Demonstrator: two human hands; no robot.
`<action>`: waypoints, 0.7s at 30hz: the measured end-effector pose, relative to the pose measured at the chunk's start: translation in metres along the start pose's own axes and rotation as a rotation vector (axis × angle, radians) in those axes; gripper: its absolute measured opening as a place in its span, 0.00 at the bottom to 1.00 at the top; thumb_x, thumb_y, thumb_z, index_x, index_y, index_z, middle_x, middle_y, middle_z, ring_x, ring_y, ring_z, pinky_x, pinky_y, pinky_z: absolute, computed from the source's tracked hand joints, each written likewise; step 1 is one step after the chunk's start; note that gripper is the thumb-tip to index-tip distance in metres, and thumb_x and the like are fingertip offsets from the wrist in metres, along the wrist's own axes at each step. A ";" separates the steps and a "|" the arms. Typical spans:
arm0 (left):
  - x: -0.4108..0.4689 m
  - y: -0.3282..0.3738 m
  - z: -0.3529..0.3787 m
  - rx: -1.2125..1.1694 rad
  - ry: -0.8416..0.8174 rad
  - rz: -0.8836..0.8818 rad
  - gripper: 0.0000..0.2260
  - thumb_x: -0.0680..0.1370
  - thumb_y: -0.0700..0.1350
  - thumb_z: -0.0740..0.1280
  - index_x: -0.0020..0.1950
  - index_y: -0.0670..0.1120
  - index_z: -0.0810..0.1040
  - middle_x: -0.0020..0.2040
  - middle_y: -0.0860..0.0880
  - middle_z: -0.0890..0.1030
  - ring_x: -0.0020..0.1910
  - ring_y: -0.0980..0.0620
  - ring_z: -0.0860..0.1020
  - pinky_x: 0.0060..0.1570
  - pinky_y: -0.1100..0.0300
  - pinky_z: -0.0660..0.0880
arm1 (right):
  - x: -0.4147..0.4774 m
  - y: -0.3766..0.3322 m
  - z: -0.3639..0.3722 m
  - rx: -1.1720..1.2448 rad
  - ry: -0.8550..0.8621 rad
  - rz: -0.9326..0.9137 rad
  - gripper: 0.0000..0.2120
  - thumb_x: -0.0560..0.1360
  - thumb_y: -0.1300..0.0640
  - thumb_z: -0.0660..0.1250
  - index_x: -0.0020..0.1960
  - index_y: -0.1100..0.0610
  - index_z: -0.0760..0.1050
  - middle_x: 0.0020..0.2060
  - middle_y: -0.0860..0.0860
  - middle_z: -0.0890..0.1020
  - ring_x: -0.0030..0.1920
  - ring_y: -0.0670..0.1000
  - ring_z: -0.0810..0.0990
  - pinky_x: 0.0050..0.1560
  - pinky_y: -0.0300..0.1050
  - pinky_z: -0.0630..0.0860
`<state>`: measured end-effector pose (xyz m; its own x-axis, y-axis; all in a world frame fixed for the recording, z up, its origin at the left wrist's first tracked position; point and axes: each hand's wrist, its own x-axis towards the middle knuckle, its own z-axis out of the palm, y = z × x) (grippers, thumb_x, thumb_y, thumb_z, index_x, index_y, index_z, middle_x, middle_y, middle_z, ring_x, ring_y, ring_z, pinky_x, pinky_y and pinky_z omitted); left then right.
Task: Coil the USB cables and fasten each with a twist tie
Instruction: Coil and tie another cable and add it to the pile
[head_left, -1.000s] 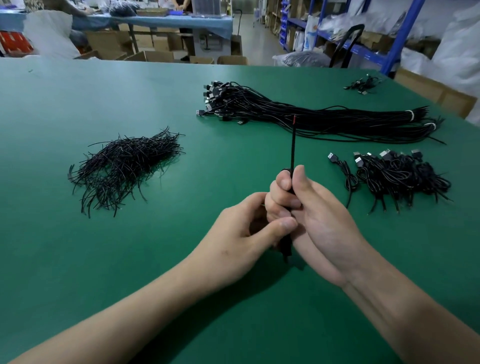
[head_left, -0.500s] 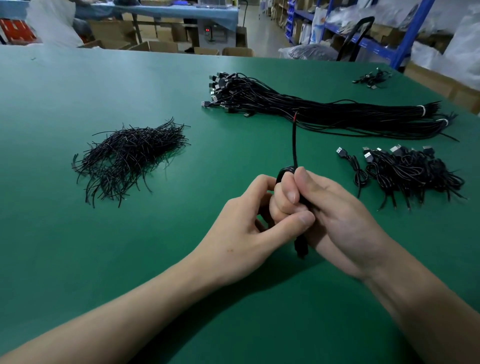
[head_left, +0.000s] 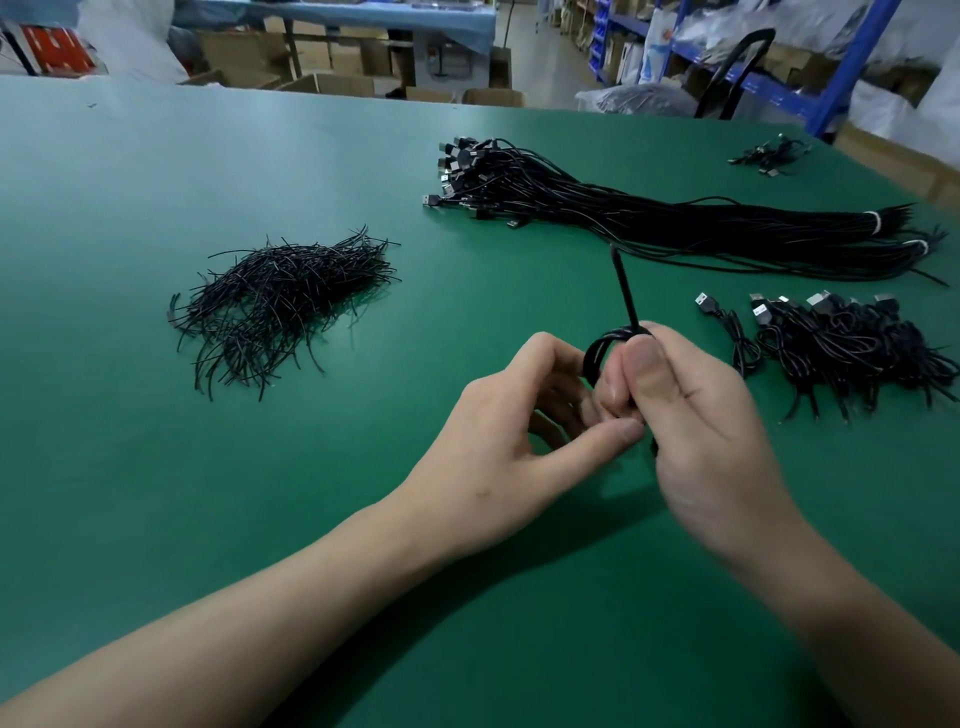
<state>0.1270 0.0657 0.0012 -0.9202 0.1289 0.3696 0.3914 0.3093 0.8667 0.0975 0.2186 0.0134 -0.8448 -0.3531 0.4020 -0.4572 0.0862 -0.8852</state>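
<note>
A coiled black USB cable (head_left: 602, 349) sits between my two hands above the green table (head_left: 156, 467). My right hand (head_left: 696, 421) grips the coil with thumb and fingers curled round it; a loose cable end sticks up from the coil. My left hand (head_left: 509, 452) pinches at the coil's lower side with thumb and fingertips. Whether a tie is between those fingers is hidden. A heap of black twist ties (head_left: 280, 304) lies to the left. A long bundle of uncoiled USB cables (head_left: 675, 223) lies across the back.
A pile of coiled, tied cables (head_left: 841, 343) lies to the right of my hands. A few more cables (head_left: 769, 153) sit at the far right corner. Cardboard boxes (head_left: 322, 83) and blue shelving (head_left: 831, 67) stand beyond the table edge.
The coil's loop has come more into view above my fingers and the upright cable end has tilted left. Both hands shifted slightly while keeping hold.
</note>
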 end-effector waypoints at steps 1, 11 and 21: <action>0.000 0.000 0.000 -0.006 -0.005 0.005 0.14 0.78 0.50 0.73 0.57 0.46 0.72 0.45 0.52 0.83 0.45 0.49 0.82 0.47 0.51 0.79 | -0.001 0.000 0.002 -0.066 0.026 -0.037 0.21 0.82 0.40 0.54 0.39 0.54 0.69 0.34 0.51 0.71 0.38 0.58 0.72 0.42 0.62 0.72; 0.002 -0.006 0.005 0.055 -0.076 0.050 0.16 0.80 0.55 0.65 0.65 0.49 0.69 0.54 0.58 0.77 0.55 0.55 0.79 0.54 0.57 0.77 | -0.002 -0.005 0.019 0.220 0.015 0.057 0.16 0.82 0.48 0.55 0.41 0.56 0.71 0.59 0.57 0.79 0.55 0.44 0.79 0.56 0.33 0.73; 0.003 -0.011 0.006 0.149 -0.113 0.052 0.10 0.85 0.49 0.59 0.62 0.46 0.72 0.41 0.54 0.77 0.39 0.52 0.74 0.43 0.56 0.73 | -0.001 -0.007 0.021 0.417 -0.047 0.180 0.17 0.79 0.45 0.57 0.38 0.43 0.81 0.51 0.49 0.84 0.56 0.43 0.81 0.61 0.38 0.75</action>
<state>0.1204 0.0682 -0.0088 -0.8966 0.2509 0.3650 0.4413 0.4346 0.7851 0.1072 0.1990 0.0147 -0.8827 -0.4096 0.2302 -0.1450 -0.2286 -0.9627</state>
